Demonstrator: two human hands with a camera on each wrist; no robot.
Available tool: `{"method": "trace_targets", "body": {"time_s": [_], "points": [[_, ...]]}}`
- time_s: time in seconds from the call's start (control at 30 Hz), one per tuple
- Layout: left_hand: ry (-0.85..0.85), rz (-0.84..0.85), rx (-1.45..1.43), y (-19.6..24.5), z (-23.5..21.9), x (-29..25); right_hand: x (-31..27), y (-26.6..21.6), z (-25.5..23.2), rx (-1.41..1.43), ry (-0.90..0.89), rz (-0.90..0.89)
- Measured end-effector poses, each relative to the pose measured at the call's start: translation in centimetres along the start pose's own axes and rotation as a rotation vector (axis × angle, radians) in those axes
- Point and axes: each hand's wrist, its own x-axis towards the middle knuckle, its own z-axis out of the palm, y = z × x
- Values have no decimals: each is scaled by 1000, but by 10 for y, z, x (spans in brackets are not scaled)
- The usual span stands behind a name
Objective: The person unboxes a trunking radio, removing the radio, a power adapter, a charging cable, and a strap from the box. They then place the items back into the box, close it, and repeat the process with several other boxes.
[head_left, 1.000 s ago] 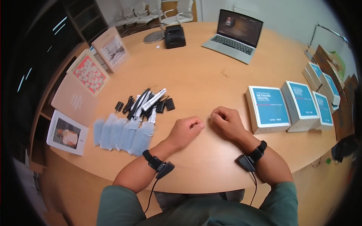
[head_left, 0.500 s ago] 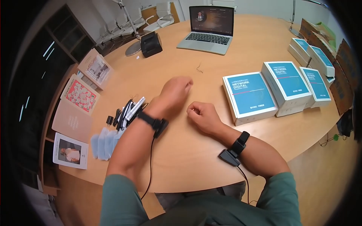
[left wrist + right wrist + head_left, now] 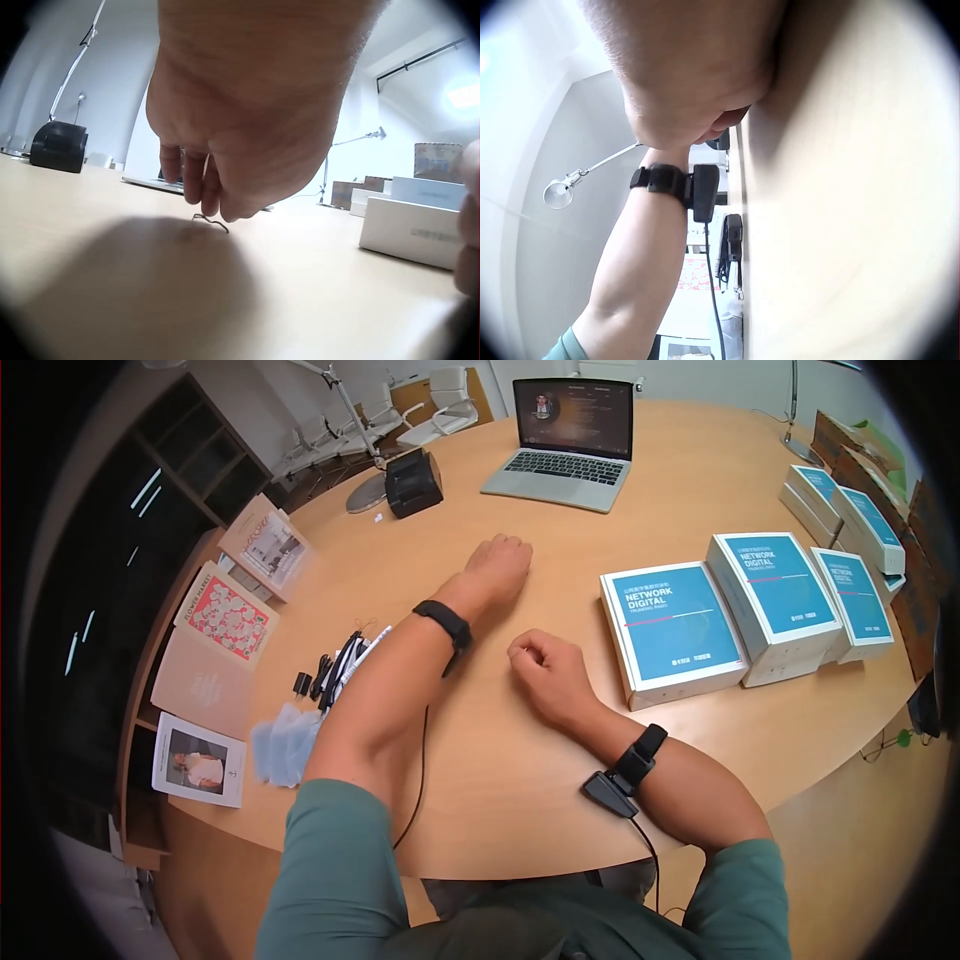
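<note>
My left hand (image 3: 497, 568) reaches out over the middle of the table, palm down. In the left wrist view its fingers (image 3: 193, 180) point down, with the fingertips right at a thin, dark, bent piece of wire (image 3: 211, 221) near the tabletop. The head view has that wire hidden behind the hand. Nearer the body, my right hand (image 3: 550, 675) rests on the table, its fingers loosely curled around nothing. White boxes with blue covers (image 3: 680, 618) stand to its right.
Cables and adapters (image 3: 345, 665) lie at the left, partly behind the left forearm, beside pale blue pouches (image 3: 288, 745). Books (image 3: 228, 615) line the left edge. A laptop (image 3: 570, 465) and a black device (image 3: 413, 485) stand at the back. More boxes (image 3: 868, 530) are at the far right.
My left hand has moved forward from beside the right hand to the wire on the table. The right hand has stayed resting on the table, while the head view has shifted.
</note>
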Motion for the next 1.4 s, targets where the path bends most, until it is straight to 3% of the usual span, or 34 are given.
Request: {"method": "trace_targets", "body": {"time_s": [0.07,0.13,0.17,0.23,0.27,0.33,0.37,0.43,0.53,0.63,0.7,0.77,0.8,0.87,0.9,0.97,1.03,1.17,1.3,1.37,1.4], "points": [[-90,-6,-26,3,-22,-15,0,-3,-1,-5,-22,13],[-235,-211,-206,3,-38,-28,-1,-2,0,-18,-46,27],[-237,-212,-207,-2,-32,-33,-1,-2,0,-27,-49,22],[118,-72,-300,-7,-23,-39,-1,-2,0,-37,-51,11],[121,-70,-299,-6,-22,-37,-1,-3,0,-41,-56,9],[47,-358,-453,4,-19,-27,-1,-2,0,-46,-59,5],[52,-357,-453,6,-16,-18,0,-2,-1,-50,-64,1],[-98,-536,-319,9,-11,0,-1,-1,1,-55,-89,-15],[-70,-501,-260,13,9,13,1,7,5,-52,-40,-86],[-129,-418,-189,17,-6,8,4,8,3,-61,-57,-110],[-189,-367,-162,24,-29,-8,3,-2,4,285,77,146],[-200,-104,-255,25,-49,-31,5,-11,4,368,97,179],[-206,-102,-253,28,-60,-42,5,-18,5,380,132,186],[-304,94,-344,39,-87,-73,5,-18,5,391,170,194],[-303,99,-345,40,-89,-88,6,-10,6,432,80,155],[-101,218,-509,47,-90,-110,9,7,7,456,26,118],[-47,231,-557,37,-77,-127,9,16,11,544,56,264],[-40,115,-388,32,-95,-152,2,7,13,429,-34,249],[-40,-22,-426,39,-116,-183,-7,-19,3,86,-165,95],[-42,-117,-521,45,-122,-199,-11,-28,4,101,-184,90],[-44,-93,-526,50,-125,-207,-12,-24,7,93,-169,-17]]}}
